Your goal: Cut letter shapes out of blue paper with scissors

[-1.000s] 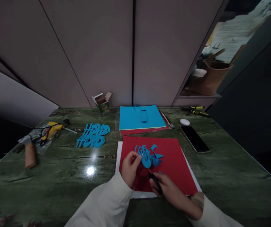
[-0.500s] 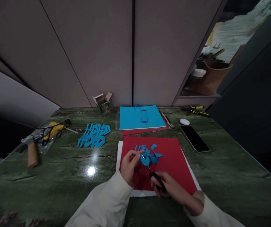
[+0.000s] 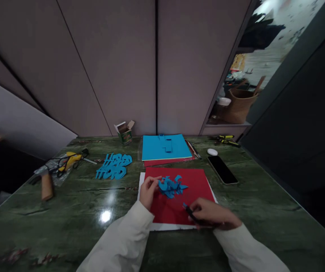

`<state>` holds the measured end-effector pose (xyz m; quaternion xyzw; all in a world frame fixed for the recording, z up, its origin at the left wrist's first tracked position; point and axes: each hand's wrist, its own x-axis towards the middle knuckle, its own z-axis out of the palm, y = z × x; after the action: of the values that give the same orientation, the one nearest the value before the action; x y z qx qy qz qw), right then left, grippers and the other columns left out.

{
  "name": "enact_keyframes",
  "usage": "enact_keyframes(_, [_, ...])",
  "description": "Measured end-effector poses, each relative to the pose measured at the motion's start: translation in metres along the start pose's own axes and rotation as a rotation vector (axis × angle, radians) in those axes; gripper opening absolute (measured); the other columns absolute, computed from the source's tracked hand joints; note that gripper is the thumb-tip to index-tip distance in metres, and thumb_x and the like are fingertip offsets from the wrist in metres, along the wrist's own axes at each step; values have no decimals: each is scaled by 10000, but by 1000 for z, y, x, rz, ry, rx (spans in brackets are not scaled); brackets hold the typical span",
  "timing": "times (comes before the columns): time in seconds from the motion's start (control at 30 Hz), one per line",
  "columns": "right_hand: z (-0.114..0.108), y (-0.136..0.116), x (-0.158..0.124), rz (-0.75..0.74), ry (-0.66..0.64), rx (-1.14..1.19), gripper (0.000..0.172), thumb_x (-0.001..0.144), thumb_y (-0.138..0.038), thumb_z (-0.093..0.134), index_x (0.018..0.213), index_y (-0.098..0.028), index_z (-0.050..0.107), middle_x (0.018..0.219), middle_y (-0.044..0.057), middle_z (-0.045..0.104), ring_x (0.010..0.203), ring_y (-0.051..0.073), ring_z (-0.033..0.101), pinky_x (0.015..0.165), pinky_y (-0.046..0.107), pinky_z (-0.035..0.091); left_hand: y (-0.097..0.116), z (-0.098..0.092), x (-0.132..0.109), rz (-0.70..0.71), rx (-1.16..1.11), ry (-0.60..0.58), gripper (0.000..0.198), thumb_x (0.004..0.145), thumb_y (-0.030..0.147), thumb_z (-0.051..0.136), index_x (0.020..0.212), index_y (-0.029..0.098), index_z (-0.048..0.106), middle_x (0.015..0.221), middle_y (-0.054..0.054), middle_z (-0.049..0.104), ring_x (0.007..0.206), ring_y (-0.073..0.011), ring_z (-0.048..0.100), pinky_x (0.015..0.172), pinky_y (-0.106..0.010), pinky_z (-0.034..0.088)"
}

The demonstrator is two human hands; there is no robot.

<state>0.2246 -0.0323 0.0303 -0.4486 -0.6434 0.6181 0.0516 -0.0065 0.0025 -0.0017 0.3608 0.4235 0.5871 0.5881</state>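
Note:
My left hand (image 3: 148, 192) is pinched at the left side of the blue paper cutout (image 3: 165, 186), which it holds just above the red sheet. Right behind that cutout lies a heap of curled blue paper scraps (image 3: 177, 186), partly overlapping it in view. In my right hand (image 3: 211, 211) are black-handled scissors (image 3: 190, 212), low over the right front of the red sheet (image 3: 168, 213). They are apart from the cutout and blurred, so their blades are hard to make out. A small blue scrap shows by their front end.
Cut blue paper letters (image 3: 114, 166) lie to the left, a yellow glue gun (image 3: 71, 160) beyond them. Behind the red sheet is a stack of blue paper (image 3: 151, 147). A small open box (image 3: 125, 135) stands at the back; a phone (image 3: 222, 170) lies right.
My right hand has drawn the scissors back from the cutout, toward me and to the right. My left hand keeps hold of the cutout. The camera view has shifted slightly.

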Motion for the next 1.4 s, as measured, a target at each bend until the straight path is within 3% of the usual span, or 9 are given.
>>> enact_keyframes(0.07, [-12, 5, 0, 53, 125, -144, 294, 753, -389, 501, 763, -118, 614, 567, 2, 619, 374, 66, 420, 360, 163, 246, -4, -1, 2, -5, 7, 32, 266, 671, 364, 595, 633, 162, 426, 916, -102, 661, 700, -158, 613, 588, -257, 446])
enact_keyframes(0.17, [-24, 11, 6, 132, 615, -493, 316, 824, -386, 387, 781, -141, 582, 644, 40, 643, 556, 136, 572, 483, 195, 347, -9, -1, 5, 31, 50, 55, 268, 677, 387, 575, 652, 171, 417, 831, -70, 669, 637, -131, 597, 512, -210, 419])
enact_keyframes(0.2, [-25, 13, 10, 169, 696, -546, 297, 825, -370, 393, 798, -137, 576, 718, 79, 652, 659, 172, 596, 539, 217, 361, -9, -1, 6, 41, 60, 55, 268, 674, 388, 574, 654, 174, 415, 802, -62, 668, 631, -130, 597, 502, -206, 416])
enact_keyframes(0.43, [-25, 13, 24, 314, 913, -666, 332, 820, -397, 423, 1000, -131, 506, 862, 175, 630, 828, 293, 597, 657, 331, 384, -10, -2, 11, 121, 46, 128, 233, 679, 351, 561, 661, 180, 404, 739, -31, 646, 647, -128, 598, 528, -215, 442])
enact_keyframes(0.73, [-29, -10, 37, 306, 984, -624, 238, 772, -284, 530, 912, -93, 561, 864, 220, 621, 892, 327, 579, 730, 392, 401, 6, 19, 14, 154, -68, 126, 208, 688, 343, 536, 715, 193, 395, 767, -9, 629, 590, -119, 588, 522, -240, 453])
enact_keyframes(0.9, [-18, -29, 49, 17, 997, -453, 296, 846, -361, 398, 1022, -159, 525, 980, 124, 619, 927, 223, 573, 788, 309, 395, 3, 27, 12, 82, -135, 59, 209, 679, 330, 539, 707, 197, 381, 740, 3, 621, 579, -109, 579, 531, -231, 446])
enact_keyframes(1.03, [-5, -29, 59, -198, 937, -269, 277, 821, -327, 416, 1047, -197, 508, 1035, 64, 602, 892, 165, 578, 754, 253, 415, -3, 27, 6, 66, -167, 26, 201, 667, 309, 545, 703, 197, 382, 734, 1, 626, 589, -111, 581, 553, -239, 447])
enact_keyframes(1.2, [-6, -12, 68, -281, 829, -8, 256, 782, -291, 402, 952, -147, 529, 803, 48, 622, 566, 122, 568, 540, 232, 427, -2, 27, 1, 40, -190, -31, 209, 658, 284, 565, 680, 192, 379, 723, -7, 631, 596, -122, 581, 551, -241, 435])
enact_keyframes(1.4, [-11, -11, 62, -367, 646, 259, 219, 731, -312, 471, 849, -146, 550, 636, -21, 540, 492, 80, 471, 479, 197, 360, 5, 18, 2, -117, -218, -118, 276, 708, 433, 479, 626, 180, 408, 587, -5, 569, 482, -105, 527, 425, -192, 327])
